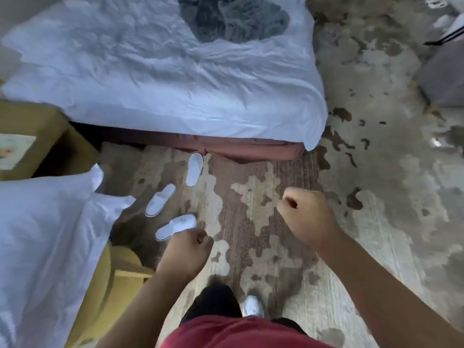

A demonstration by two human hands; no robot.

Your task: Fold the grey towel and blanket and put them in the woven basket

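Note:
A crumpled grey cloth (233, 18), towel or blanket, lies in a heap on the white bed (150, 79) near its far end. I stand on the carpet well short of the bed. My left hand (187, 249) is curled into a fist and holds nothing. My right hand (305, 217) is also a fist, empty, a little higher and to the right. Both hover over the floor, far from the grey cloth. No woven basket is in view.
Three white slippers (160, 200) lie scattered on the patterned carpet (376, 197) between me and the bed. A second white bed (37, 247) is at my left, with a yellow-brown nightstand (37, 136) behind it. A grey seat (442, 76) stands at the far right.

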